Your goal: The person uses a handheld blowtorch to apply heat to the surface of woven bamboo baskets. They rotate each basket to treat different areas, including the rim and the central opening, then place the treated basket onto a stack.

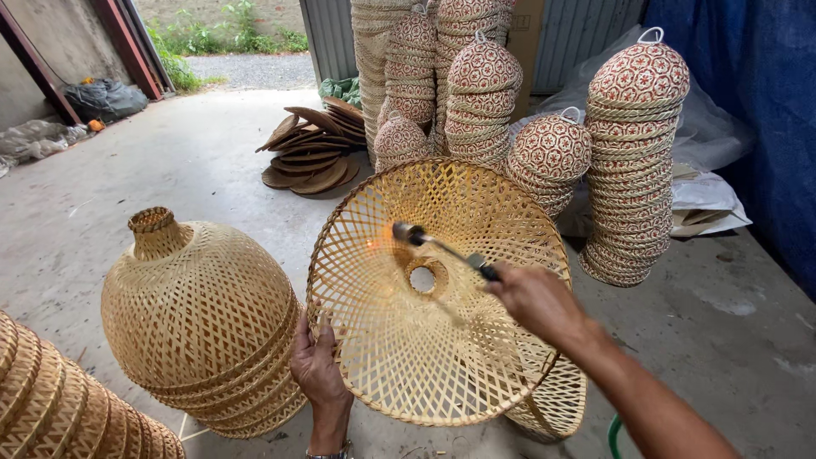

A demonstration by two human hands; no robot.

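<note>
At the far left, a pile of nested woven shades [59, 408] fills the corner, and beside it a stack of bell-shaped bamboo lampshades [200, 319] stands on the concrete floor [127, 178]. Both sit close to the work, so a stray spark or a flame swung wide could likely catch their dry strips.

The left hand [319, 365] grips the lower rim of a wide, open-weave bamboo shade [429, 293], fingers curled round the edge and holding it tilted up on edge toward the camera, between the lampshade stack and the right arm. If that grip loosens, the shade could roll or drop into the flame.

The right hand [531, 297] is closed round the handle of a small gas torch [442, 249], whose nozzle points into the shade's inner face just left of the centre hole [422, 277]; a small orange flame [374, 244] licks the weave there. Held too long on one spot, it would probably scorch or burn through the thin strips, and heat running along the weave might reach the fingers on the rim.

Behind, flat woven discs [310, 153] and tall stacks of red-patterned baskets [633, 153] stand well apart, so the risk to them seems lower.
</note>
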